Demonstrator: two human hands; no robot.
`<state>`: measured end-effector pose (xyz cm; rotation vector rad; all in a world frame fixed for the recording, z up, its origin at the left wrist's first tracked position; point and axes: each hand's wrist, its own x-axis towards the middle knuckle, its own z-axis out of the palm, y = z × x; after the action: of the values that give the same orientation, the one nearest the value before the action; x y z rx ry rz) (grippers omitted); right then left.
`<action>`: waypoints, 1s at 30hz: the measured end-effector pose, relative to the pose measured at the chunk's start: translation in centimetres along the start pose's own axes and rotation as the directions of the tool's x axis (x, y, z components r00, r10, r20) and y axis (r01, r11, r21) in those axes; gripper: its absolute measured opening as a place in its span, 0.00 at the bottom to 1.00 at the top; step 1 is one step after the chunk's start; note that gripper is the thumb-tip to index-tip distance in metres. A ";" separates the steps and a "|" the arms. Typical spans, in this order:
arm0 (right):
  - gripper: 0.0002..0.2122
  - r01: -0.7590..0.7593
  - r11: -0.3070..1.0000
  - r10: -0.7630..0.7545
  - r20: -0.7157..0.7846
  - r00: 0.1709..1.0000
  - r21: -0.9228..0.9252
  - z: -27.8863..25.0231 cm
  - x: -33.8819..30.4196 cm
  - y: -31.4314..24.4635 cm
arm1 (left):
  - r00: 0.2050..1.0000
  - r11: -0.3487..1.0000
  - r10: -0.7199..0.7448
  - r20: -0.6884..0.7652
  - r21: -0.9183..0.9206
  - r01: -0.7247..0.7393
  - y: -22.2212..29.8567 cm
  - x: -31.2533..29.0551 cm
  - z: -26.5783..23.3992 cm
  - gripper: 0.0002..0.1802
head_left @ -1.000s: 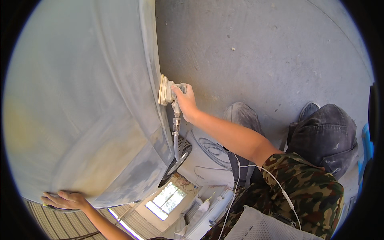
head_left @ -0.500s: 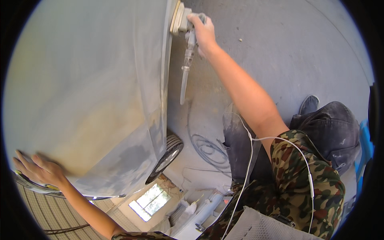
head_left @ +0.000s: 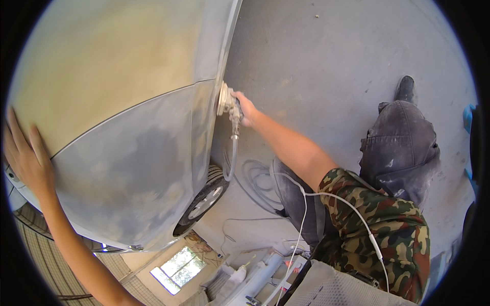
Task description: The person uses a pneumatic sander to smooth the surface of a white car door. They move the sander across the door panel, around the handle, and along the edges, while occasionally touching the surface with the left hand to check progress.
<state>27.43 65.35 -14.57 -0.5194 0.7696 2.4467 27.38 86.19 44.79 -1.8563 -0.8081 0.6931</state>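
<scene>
The right hand [head_left: 246, 108], clamped on the sander [head_left: 223, 99], has neared the wheel [head_left: 205, 205] and coiled hose [head_left: 256, 184], left hand [head_left: 30, 162] spread on bodywork [head_left: 132, 168].

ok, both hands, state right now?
Left hand: open, fingers spread on the grey-and-yellowish car body, holding nothing visible.
Right hand: closed around the sander.

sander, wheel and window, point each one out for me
sander [head_left: 228, 103]: head view, on its pale body
wheel [head_left: 205, 203]: head view, on its silver centre, inside the tyre
window [head_left: 178, 269]: head view, on its bright panes
</scene>
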 end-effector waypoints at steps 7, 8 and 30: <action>0.17 0.414 0.910 -0.413 -0.057 0.909 -0.004 0.1 0.6 0.8 | 0.998 1.000 -0.006 0.059 0.011 0.005 -0.7 -21.6 -4.1 0.40; 0.19 0.538 0.841 -0.540 -0.075 0.838 -0.056 0.7 0.9 -1.1 | 0.998 0.998 -0.059 0.021 -0.007 0.059 -0.8 -23.5 -3.8 0.41; 0.25 0.595 0.775 -0.631 -0.294 0.718 -0.212 5.5 0.2 -4.7 | 0.977 0.978 -0.207 -0.044 -0.037 0.205 -0.5 -24.8 -1.4 0.39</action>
<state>28.90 72.06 -12.42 -1.0856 0.4863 1.7818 12.99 66.26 48.60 -1.7803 -0.9695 0.5055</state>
